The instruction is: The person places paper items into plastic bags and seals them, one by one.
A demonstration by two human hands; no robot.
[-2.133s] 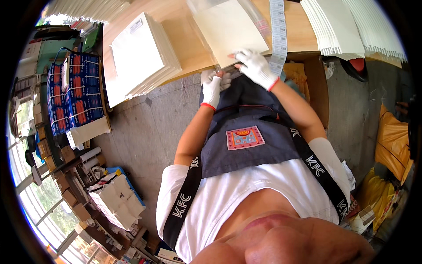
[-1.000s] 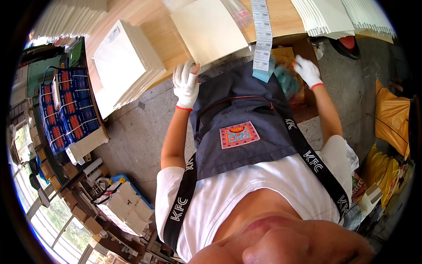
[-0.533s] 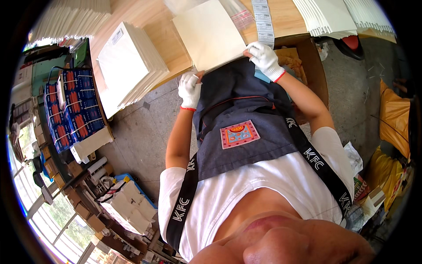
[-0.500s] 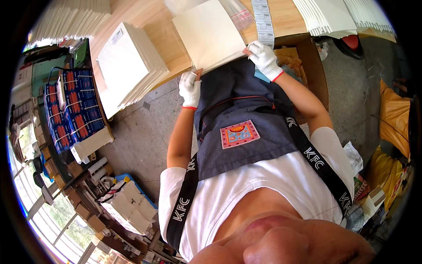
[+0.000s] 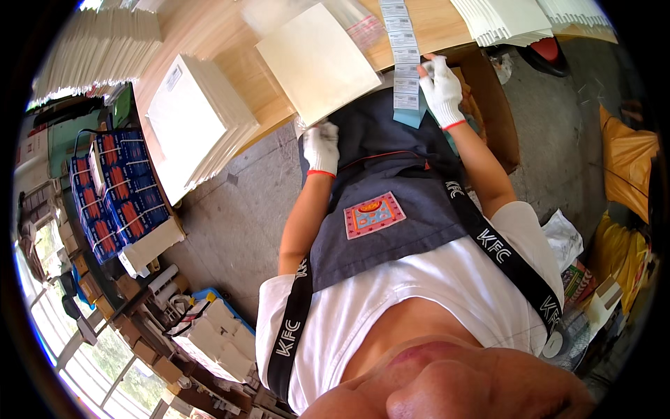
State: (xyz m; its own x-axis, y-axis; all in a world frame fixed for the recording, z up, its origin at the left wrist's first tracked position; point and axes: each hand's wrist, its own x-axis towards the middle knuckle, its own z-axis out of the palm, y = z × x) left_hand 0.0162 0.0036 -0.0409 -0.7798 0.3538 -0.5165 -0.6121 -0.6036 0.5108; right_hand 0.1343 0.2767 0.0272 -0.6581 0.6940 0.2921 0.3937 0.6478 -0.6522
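Head view: a flat cream rectangular card or packet lies slanted at the near edge of a pale wood-grain worktop. The person's left hand, in a white knitted glove with bare fingertips, is at its near left corner, fingers curled; blur there leaves it impossible to tell whether they grip. The right hand, gloved alike, is loosely parted and seems to hold nothing, beside a hanging strip of white printed labels with a pale blue end; whether they touch cannot be told.

The cream piece looks light and fairly stiff, its face probably smooth and its corners apt to crease; a pinch at the near corners or along the near edge would suit it. The label strip looks thin and limp, best taken by its rim.

Behind the cream piece lies clear plastic film with reddish print. A stack of white sleeved cards sits at the worktop's near left corner, with white bundles toward the right. Below that near edge stands a brown cardboard box on the grey floor. Strapped blue cartons stand to the left, orange sacking to the right.
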